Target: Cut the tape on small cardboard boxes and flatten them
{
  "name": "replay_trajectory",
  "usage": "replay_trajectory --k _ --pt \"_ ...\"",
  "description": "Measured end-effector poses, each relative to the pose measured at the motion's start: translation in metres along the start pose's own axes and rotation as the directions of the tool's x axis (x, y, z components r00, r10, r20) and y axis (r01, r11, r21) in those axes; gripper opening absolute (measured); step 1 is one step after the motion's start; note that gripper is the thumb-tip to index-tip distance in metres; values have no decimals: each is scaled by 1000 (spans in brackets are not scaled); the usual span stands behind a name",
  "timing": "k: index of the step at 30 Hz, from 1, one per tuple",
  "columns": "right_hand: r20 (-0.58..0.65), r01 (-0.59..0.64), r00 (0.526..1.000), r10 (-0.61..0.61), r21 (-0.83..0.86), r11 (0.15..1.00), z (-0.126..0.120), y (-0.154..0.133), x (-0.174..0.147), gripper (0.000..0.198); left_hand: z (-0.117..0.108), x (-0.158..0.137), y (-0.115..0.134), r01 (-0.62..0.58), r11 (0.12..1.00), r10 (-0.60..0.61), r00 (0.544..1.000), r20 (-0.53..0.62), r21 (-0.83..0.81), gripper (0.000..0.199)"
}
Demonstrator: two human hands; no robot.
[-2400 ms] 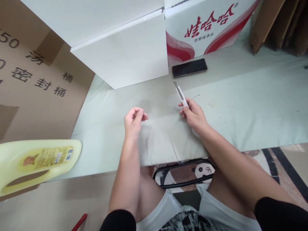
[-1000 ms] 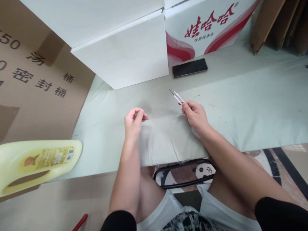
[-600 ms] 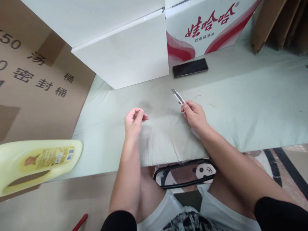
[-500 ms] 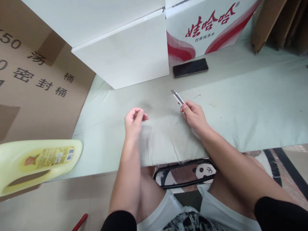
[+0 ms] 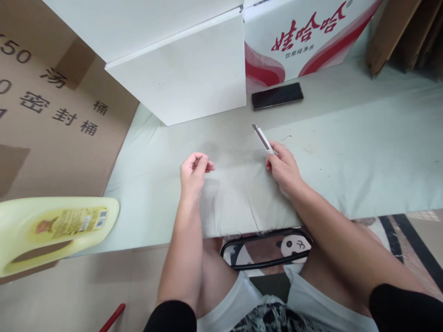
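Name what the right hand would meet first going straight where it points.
Probably the white box, near its lower right corner, with the cutter in the right hand leading; depth is unclear, and the phone lies just right of that line.

Just one head-worn cam here, looking forward and pretty steeply down from above the near edge of the table (image 5: 367,138). It's close enough that the left hand (image 5: 195,170) and right hand (image 5: 282,166) land mid-frame over the table, while the upper white box (image 5: 145,23) beyond them gets cropped.
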State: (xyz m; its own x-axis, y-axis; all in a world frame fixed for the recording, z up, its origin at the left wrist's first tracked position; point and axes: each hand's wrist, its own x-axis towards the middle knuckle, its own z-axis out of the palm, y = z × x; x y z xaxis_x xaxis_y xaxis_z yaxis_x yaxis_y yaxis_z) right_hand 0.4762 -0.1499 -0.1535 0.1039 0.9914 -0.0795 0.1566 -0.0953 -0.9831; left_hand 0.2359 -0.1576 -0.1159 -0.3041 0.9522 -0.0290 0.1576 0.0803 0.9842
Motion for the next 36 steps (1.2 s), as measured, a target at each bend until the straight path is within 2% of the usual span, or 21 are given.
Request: replay_trajectory --k 2,6,15,20,26,32,36 --pt "-42 5 999 -6 -26 1000 -1 0 0 33 0 0 0 2 1000 -2 1000 2 -4 25" --pt "-51 38 998 -37 19 999 -5 -7 -2 46 0 1 0 2 1000 -2 1000 8 -5 23" --pt "-144 139 984 -107 239 961 -3 -7 2 38 1 0 -1 -2 1000 2 1000 10 7 21" --pt "-84 76 995 -56 263 962 -4 -11 -1 35 1 0 0 4 1000 -4 1000 9 0 21" --pt "-27 54 998 -50 195 979 -6 -12 -5 48 1 -1 2 8 1000 -8 1000 10 12 22" --pt "-6 22 1000 -21 220 975 -6 -9 -3 56 1 -1 2 8 1000 -8 1000 8 8 20" --pt "-16 6 1000 -1 305 952 -4 -9 -1 47 1 -1 1 12 1000 -12 1000 4 3 20"
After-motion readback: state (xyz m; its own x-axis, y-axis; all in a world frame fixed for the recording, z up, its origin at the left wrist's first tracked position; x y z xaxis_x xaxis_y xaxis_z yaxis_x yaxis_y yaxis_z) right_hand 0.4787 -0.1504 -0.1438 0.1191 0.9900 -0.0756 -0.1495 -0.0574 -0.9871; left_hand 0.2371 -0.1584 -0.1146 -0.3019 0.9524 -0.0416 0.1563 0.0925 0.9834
